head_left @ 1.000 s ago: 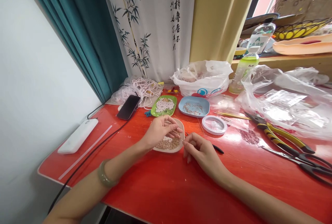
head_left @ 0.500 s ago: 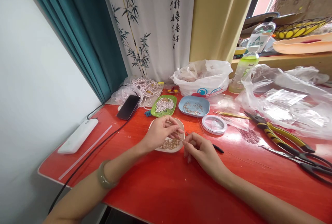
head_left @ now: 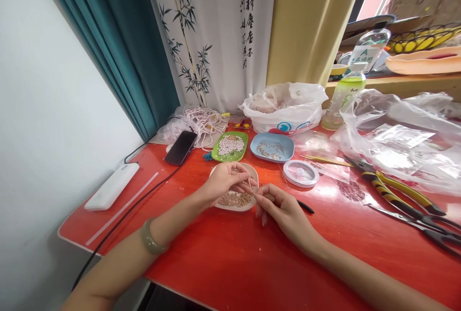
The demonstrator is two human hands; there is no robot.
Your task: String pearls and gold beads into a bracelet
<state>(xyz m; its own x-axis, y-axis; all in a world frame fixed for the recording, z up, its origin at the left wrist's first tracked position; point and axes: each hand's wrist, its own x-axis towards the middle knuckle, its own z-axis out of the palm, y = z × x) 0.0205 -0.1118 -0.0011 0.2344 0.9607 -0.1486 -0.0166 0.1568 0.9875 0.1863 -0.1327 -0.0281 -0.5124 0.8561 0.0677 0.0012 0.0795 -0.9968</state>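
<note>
My left hand [head_left: 230,182] is over a cream dish [head_left: 255,171], thumb and fingers closed on a short strand of gold beads [head_left: 249,184]. Loose gold beads [head_left: 235,199] lie in the dish below it. Just right of the dish, my right hand [head_left: 283,206] pinches thumb against forefinger close to the left fingertips. What sits in that pinch is too small to make out. A black-handled tool [head_left: 306,207] lies on the table behind the right hand, partly hidden by it.
Beyond the hands are a green dish [head_left: 215,152] of pale beads, a blue dish [head_left: 290,149] of small metal pieces and a round clear-lidded case [head_left: 301,173]. Pliers [head_left: 399,191], scissors [head_left: 425,229] and plastic bags [head_left: 396,109] lie rightward. A phone [head_left: 180,148] and white power bank [head_left: 112,187] are leftward.
The whole view has shifted slightly, so everything appears a little farther right. Both hands keep nearly the same pose beside the dish, the fingertips still close together.
</note>
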